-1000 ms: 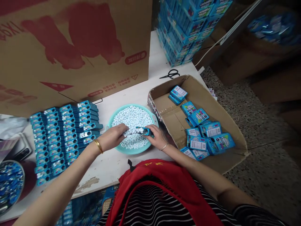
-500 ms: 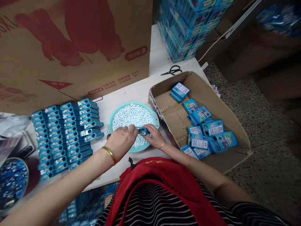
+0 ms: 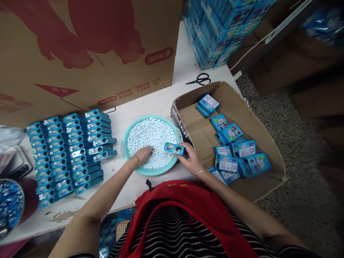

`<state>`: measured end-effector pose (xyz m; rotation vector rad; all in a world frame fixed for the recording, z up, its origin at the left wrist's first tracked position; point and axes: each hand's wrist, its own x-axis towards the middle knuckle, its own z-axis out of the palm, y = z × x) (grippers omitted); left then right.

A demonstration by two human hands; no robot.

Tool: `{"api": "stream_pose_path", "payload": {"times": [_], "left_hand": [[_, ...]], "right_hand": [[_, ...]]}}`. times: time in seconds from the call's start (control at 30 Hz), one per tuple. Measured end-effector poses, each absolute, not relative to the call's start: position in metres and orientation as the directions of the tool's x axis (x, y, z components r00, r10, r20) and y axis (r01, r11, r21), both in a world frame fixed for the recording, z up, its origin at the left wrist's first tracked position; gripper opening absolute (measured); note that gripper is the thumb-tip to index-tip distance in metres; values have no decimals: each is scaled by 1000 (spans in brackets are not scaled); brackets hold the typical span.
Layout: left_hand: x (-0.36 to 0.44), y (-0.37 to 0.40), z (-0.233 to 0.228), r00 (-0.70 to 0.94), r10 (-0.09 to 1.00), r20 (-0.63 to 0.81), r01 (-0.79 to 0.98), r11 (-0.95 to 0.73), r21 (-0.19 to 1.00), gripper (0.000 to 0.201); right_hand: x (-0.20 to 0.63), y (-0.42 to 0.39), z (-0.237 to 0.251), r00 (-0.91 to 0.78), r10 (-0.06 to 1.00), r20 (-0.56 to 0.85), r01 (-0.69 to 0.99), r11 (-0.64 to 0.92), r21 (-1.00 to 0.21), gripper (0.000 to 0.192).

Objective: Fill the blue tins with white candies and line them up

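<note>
The right hand [image 3: 191,160] holds a small blue plastic dispenser case [image 3: 174,148] with a round window in its face, fingers closed around its right end so that the case lies nearly level over the right rim of a round teal plastic basin [image 3: 123,143] on the white table [image 3: 158,102]. The basin is heaped with small pale blue-white candy tablets [image 3: 152,138]. The left hand [image 3: 143,154] rests palm down in the near part of that heap, fingers curled into the tablets; whether it has any pinched between them cannot be told from this angle. A thin gold bangle [image 3: 137,160] sits on the left wrist, and a thin bracelet [image 3: 198,173] on the right. To the left of the basin, rows of the same filled blue cases [image 3: 70,150] lie packed side by side on the table, touching one another. Just right of the basin stands a shallow open cardboard tray [image 3: 268,150] holding loose blue printed cartons [image 3: 236,150], some face up and some showing their white label. Black scissors [image 3: 200,79] lie on the table beyond the tray, near a tall stack of blue boxes [image 3: 215,32]. A large brown cardboard box with red print [image 3: 88,53] stands behind the rows, and a metal bowl of blue wrapped pieces [image 3: 9,206] sits at the far left edge
</note>
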<state>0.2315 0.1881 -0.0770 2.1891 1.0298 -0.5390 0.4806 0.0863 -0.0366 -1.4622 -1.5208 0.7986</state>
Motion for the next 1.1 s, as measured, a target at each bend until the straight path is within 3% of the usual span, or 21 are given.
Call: {"api": "stream_pose_path", "payload": {"times": [0.27,0.53,0.7,0.83,0.93,1.1], "left_hand": [[257,170,-91,668,609,-427,711,-354,607,39],[212,187,-17,687,655,-315,667,-395,632,32],[203,193,39,737,607,-297,653,-525,545,30],[223,191,70,758,536,-372,652,-617,440,25],[246,186,87,702,508,-499,686,-672,279,19],[283,168,115,627,560,-542,662,-750,-9,40]], "right_hand": [[481,82,-36,117,988,102,423,44,-905,31],[479,87,-37,136,980,144,450,68,-890,32],[466,98,-48,50,970,237,506,181,-843,30],[454,104,-53,-51,960,274,527,259,-809,31],[447,105,-53,-91,950,299,534,300,-790,33],[443,102,-56,-115,946,304,518,319,-794,36]]}}
